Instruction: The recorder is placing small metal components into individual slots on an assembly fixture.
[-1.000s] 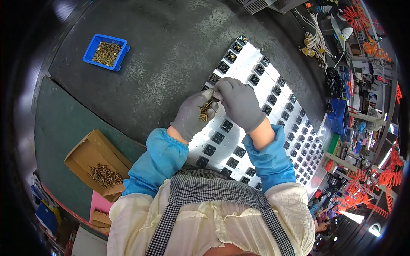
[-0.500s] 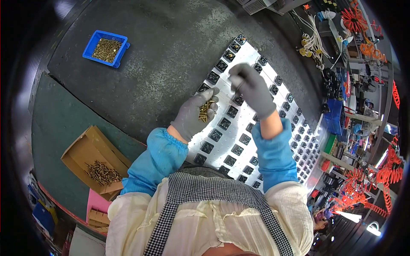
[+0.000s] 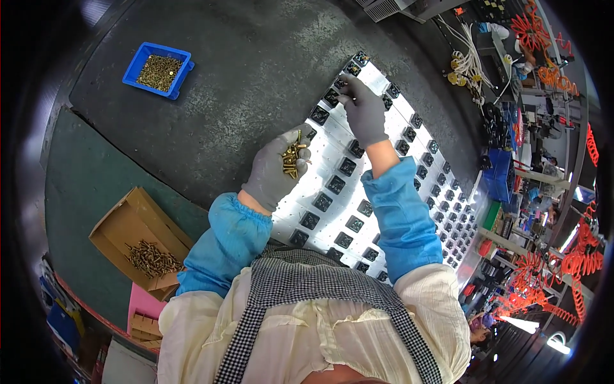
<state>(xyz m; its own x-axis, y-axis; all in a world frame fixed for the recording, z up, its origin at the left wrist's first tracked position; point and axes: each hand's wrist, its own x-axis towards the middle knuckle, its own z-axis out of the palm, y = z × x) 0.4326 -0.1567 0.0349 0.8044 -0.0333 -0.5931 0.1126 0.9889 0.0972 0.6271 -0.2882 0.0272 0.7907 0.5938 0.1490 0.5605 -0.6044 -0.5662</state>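
My left hand (image 3: 272, 169), in a grey glove, is cupped around a handful of brass-coloured screws (image 3: 293, 159). It hovers over the left edge of a shiny white-silver panel (image 3: 307, 214). Rows of small black square parts (image 3: 347, 166) sit on that panel. My right hand (image 3: 363, 112), gloved too, reaches over the panel's far end. Its thumb and fingertips are drawn together close to the black square parts there; anything between them is too small to make out. Several far parts show brassy spots on top.
A blue plastic bin (image 3: 135, 78) of small brass pieces stands on the dark worktop (image 3: 224, 83) at far left. At near left, an open cardboard box (image 3: 118, 227) holds more screws on a green surface (image 3: 83, 173). Shelves and red coiled hoses (image 3: 563, 261) line the right side.
My right hand has moved up and slightly left to the far black parts. My left hand has shifted a little left and nearer, with the screws still in its palm.
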